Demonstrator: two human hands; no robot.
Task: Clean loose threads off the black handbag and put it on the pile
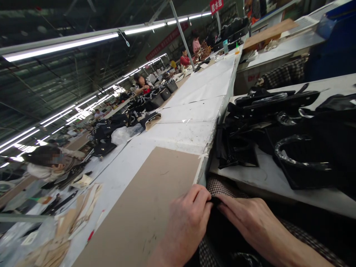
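My left hand (187, 218) is closed, its thumb and fingers pinching the top edge of a black bag (222, 233). From the other side my right hand (247, 215) grips the same edge, fingertips close to those of the left. The bag lies over my lap, against checked cloth (219, 185), and part of a plastic-wrapped handle shows at the bottom of the view. My forearms and the lower frame edge hide much of the bag. Under my left wrist is a beige board (155, 181) on the white table.
On the right a side table carries black bags (300, 148) with plastic-wrapped handles. The long white table (189, 129) runs away ahead. Along its left side lie more black bags (111, 126), beige strips (80, 211) and a red-tipped pen (91, 235). A co-worker (55, 163) sits at left.
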